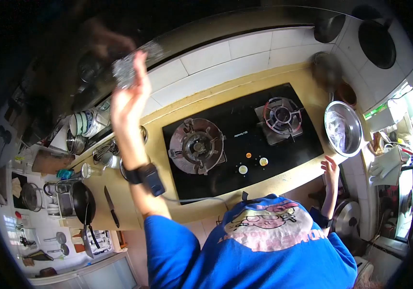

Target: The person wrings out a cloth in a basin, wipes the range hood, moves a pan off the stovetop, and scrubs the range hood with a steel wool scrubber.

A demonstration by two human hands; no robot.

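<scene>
My left hand (130, 98) is raised high with its fingers closed on a crumpled piece of clear plastic film (125, 71). The film lies against the dark glossy panel (86, 36) above the stove, where a dim reflection of the hand shows. On the right, my right hand (330, 166) hangs low with its fingers apart and nothing in them, just below a metal basin (330, 148). More clear film (335, 129) lies bunched inside that basin. Between my arms is a black gas stove (238, 166) with two burners.
A knife (111, 207) lies on the yellow counter (128, 212) at the left, near a black wok (83, 201). Stacked bowls (87, 124) stand farther back. Another pan (377, 44) hangs on the right wall. A cable (192, 200) runs from my left wrist device.
</scene>
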